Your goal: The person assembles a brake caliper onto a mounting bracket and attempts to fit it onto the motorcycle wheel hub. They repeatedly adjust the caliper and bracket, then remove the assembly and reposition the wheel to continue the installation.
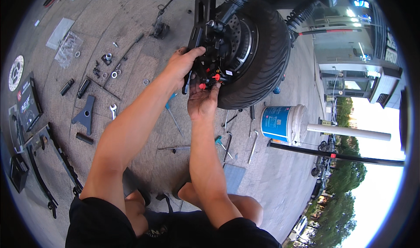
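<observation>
Head view: two-handed hold beside the wheel (267, 55).
Left hand (181, 66) held the black arm (197, 36), likely to steady it; right hand (202, 103), palm up, cupped the red-capped part (216, 77) near the tread, apparently supporting it from below.

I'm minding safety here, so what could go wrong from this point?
The bare right hand is close beside the tire, so fingers might get pinched if the wheel turned. The loose washers on the ground could be kicked away and lost. The L-shaped tool lying near the bucket might trip someone.
</observation>
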Action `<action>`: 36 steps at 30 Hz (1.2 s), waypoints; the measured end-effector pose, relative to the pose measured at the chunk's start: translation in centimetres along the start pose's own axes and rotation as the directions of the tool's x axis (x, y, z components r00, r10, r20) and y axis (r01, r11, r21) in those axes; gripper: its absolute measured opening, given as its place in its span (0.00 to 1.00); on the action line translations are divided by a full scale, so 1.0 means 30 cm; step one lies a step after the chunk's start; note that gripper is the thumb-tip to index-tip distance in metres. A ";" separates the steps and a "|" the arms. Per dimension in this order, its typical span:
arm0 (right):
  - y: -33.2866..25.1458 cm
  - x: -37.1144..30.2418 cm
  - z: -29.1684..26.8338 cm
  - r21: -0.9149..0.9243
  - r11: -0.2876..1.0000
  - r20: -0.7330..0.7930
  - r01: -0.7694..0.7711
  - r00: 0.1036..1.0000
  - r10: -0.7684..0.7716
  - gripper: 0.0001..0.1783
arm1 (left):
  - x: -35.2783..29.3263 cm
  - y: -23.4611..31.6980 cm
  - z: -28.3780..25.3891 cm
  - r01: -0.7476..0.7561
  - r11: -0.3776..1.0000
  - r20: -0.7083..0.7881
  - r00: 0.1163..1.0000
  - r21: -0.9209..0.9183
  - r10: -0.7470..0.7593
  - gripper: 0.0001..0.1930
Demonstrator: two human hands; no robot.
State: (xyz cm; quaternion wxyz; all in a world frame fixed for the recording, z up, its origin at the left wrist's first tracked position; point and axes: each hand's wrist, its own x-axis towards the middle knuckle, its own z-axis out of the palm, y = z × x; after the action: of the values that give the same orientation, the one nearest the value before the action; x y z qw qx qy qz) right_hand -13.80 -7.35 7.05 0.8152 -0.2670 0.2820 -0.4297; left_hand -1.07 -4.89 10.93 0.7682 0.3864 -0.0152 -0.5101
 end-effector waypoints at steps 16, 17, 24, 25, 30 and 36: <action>0.000 -0.009 0.003 0.022 1.000 -0.002 0.005 1.000 -0.005 0.27 | 0.028 -0.008 0.004 -0.027 0.998 -0.063 0.998 0.060 0.031 0.22; -0.003 -0.010 0.003 0.032 0.999 0.036 -0.005 0.999 0.004 0.26 | 0.030 -0.015 0.017 -0.067 0.997 -0.102 0.992 0.044 0.071 0.18; -0.008 -0.005 -0.009 -0.016 0.999 -0.062 -0.031 0.998 0.030 0.27 | 0.079 -0.020 0.029 -0.036 0.980 -0.132 0.989 0.195 0.062 0.24; -0.008 -0.005 -0.009 -0.029 0.999 -0.056 -0.027 0.998 0.026 0.27 | 0.083 -0.019 0.034 -0.017 0.973 -0.156 0.986 0.231 0.054 0.25; -0.005 -0.004 -0.008 -0.045 0.999 0.020 0.003 1.000 -0.002 0.28 | 0.079 -0.019 0.069 -0.050 0.983 -0.224 0.971 0.176 0.089 0.25; -0.011 0.000 -0.023 -0.039 0.999 0.012 -0.019 1.000 0.020 0.29 | 0.126 -0.040 0.072 -0.129 0.990 -0.258 0.956 0.061 0.141 0.26</action>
State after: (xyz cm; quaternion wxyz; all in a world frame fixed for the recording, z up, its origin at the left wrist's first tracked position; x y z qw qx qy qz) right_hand -14.47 -7.64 6.82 0.8158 -0.2826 0.2877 -0.4145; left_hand -1.09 -9.36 10.33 0.7880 0.4649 0.0488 -0.4008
